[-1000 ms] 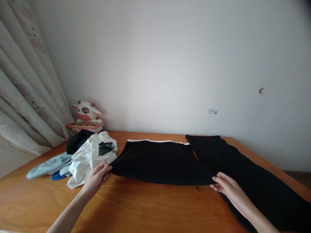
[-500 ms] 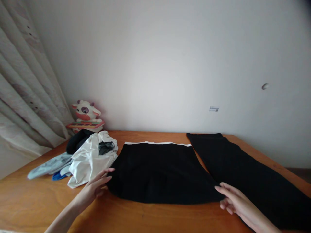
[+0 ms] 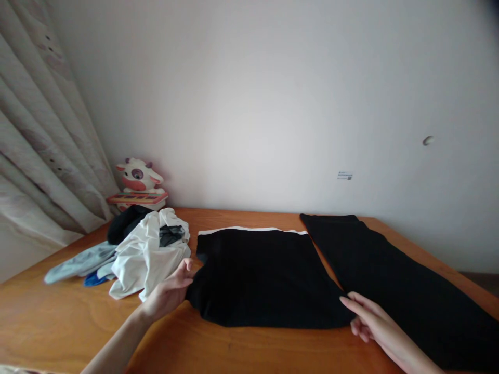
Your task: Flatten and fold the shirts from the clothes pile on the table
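Note:
A black garment (image 3: 257,280), widening towards me like a skirt, lies on the wooden table with a white band along its far edge. At its left side my left hand (image 3: 171,288) is closed on the cloth, which bunches inward there; some fingertips are hidden. My right hand (image 3: 368,314) pinches the near right corner between thumb and fingers. Just right of this garment, partly behind my right hand, a longer black piece of clothing (image 3: 390,270) lies spread flat.
Left of the black garment is a heap with a white cloth (image 3: 142,259), a black item (image 3: 127,224) and a grey-blue cloth (image 3: 83,262). A cow toy with a keyboard (image 3: 138,182) stands behind it. A curtain (image 3: 47,135) hangs left; a wall (image 3: 249,114) backs the table (image 3: 241,350).
My left hand has moved right and turned, drawing the garment's left edge inward so that it bunches. The right hand has shifted slightly left with its corner.

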A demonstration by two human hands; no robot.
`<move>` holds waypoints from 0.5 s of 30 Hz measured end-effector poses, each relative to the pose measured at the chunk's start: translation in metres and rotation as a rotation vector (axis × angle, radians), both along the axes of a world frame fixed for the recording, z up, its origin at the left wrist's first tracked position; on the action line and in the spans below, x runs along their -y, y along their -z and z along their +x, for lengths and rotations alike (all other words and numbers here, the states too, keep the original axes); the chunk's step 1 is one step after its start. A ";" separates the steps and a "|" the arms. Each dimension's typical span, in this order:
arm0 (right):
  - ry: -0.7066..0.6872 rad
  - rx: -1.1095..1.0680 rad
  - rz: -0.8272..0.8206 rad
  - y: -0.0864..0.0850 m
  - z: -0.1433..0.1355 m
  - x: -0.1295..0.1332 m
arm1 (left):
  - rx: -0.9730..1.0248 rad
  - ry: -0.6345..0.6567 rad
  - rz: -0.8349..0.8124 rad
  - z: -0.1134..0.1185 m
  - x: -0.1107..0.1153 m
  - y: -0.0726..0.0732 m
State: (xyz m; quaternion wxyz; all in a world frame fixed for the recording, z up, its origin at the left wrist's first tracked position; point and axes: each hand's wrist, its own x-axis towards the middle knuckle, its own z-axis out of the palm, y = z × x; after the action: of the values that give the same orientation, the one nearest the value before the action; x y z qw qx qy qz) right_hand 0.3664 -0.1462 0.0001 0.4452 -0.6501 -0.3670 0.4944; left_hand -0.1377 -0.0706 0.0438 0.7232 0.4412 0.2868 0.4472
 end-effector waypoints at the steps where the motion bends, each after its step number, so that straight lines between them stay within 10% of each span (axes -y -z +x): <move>1: -0.010 0.004 0.001 -0.001 0.000 0.000 | -0.032 0.018 0.004 -0.001 -0.001 0.000; 15: -0.107 0.177 0.004 -0.002 0.011 0.010 | -0.756 -0.249 0.151 -0.058 0.024 -0.009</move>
State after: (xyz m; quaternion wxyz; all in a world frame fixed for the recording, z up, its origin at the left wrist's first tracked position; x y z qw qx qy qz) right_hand 0.3773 -0.1561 0.0016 0.3851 -0.6700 -0.4400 0.4573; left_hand -0.1955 -0.0941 0.0531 0.4727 0.5885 0.5500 0.3575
